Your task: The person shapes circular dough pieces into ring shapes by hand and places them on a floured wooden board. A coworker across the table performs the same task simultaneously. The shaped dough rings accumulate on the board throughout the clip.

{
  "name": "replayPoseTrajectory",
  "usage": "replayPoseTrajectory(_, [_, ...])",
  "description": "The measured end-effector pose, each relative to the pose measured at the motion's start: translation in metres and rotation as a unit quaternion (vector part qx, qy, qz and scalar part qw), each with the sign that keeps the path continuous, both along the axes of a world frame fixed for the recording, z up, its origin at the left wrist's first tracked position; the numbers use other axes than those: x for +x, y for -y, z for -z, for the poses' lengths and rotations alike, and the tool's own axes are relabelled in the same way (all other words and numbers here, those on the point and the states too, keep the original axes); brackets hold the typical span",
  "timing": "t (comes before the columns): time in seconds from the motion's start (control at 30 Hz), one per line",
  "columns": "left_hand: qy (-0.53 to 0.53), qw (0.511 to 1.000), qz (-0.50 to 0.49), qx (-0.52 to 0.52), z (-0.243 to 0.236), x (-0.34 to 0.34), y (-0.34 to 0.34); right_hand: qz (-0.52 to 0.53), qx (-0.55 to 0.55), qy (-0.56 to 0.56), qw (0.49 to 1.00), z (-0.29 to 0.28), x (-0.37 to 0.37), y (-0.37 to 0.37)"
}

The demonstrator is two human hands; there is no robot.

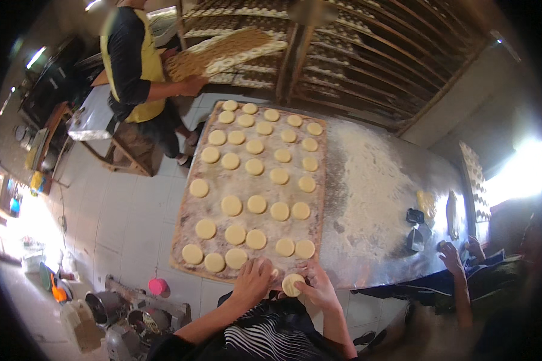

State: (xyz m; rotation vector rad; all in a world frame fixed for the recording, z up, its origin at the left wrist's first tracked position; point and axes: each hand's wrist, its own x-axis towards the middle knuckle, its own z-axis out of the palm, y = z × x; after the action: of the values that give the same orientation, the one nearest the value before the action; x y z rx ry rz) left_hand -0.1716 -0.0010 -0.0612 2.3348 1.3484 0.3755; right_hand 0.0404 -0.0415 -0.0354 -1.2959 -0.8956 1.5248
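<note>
A floured board (271, 227) holds several rows of flat, round, pale dough pieces (257, 204). At its near edge my right hand (319, 287) grips one dough round (292, 285) between thumb and fingers, tilted so that its face shows. Just left of it, my left hand (254, 281) is closed with curled fingers at the board's edge, close to the nearest rounds. Something small and pale shows at its fingertips, too small to name.
Right of the board, loose flour (373, 186) covers a metal table (355, 274). A scoop (415, 239) lies there near a co-worker's hands (451, 260). Far left, another person (141, 66) holds a loaded tray (223, 55) beside a wooden rack (286, 66). A pink container (158, 286) is on the floor.
</note>
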Motion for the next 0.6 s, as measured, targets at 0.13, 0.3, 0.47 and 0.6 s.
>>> replayPoseTrajectory(0.13, [0.023,0.981,0.143,-0.13,-0.026,-0.011,-0.016,0.023,-0.05,0.231,0.971,-0.018,0.054,-0.005])
replayPoseTrajectory(0.3, [0.193,0.957,0.118,-0.181,-0.048,0.059,-0.046,0.088,-0.022,0.387,0.917,-0.016,0.153,-0.033])
replayPoseTrajectory(0.47, [0.256,0.938,0.121,-0.2,-0.039,0.205,-0.095,0.107,0.064,0.479,0.869,0.012,0.241,-0.078])
replayPoseTrajectory(0.6, [0.151,0.984,0.086,0.031,-0.011,0.288,-0.121,0.072,0.109,0.712,0.69,0.019,0.268,-0.098])
